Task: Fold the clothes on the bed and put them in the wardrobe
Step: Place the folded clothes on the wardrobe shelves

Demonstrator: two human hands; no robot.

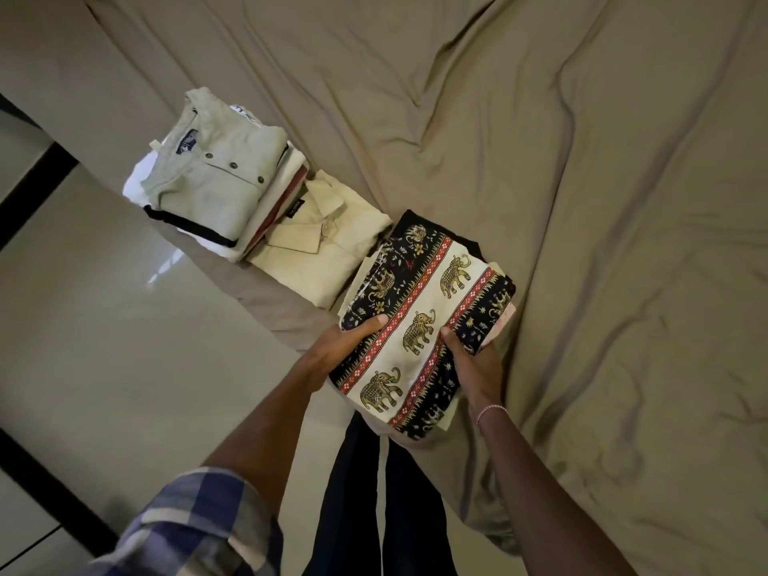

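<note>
1. Floor (124, 326): pale, glossy tiles; fills the left part of the view; one thin dark joint line at lower left.
2. Glare patch (164, 270): bright white streaked reflection on the floor; left of centre.
3. Upper black strip (39, 185): broad, dark; crosses the floor on a diagonal from the left edge.
4. Lower black strip (56, 488): same dark tone; diagonal at lower left; ends near the sleeve.
5. Sleeve (195, 525): blue-and-white check; cuff rolled back; bottom left.
6. Trousers (361, 513): dark navy; two legs; narrow pale gap between them; bottom centre.
7. Wrist band (492, 410): thin pink-white thread round a wrist; right of centre.
</note>
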